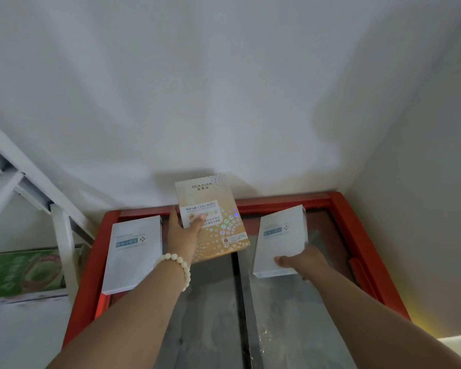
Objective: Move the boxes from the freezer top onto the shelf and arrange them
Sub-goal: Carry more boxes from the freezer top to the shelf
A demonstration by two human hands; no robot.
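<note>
A red-framed freezer (357, 225) with dark sliding glass lids fills the lower middle of the head view. My left hand (184, 230), with a white bead bracelet on the wrist, grips the left edge of a gold "Repair Collagen" box (218, 209), which is tilted up off the lid. My right hand (301, 261) holds the near end of a white box (280, 238), also raised and tilted. A second white box with a blue label (132, 254) lies flat on the freezer's left side.
A white metal shelf frame (61, 235) stands to the left of the freezer. A green patterned package (22, 270) lies on its lower level. White walls close in behind and to the right of the freezer.
</note>
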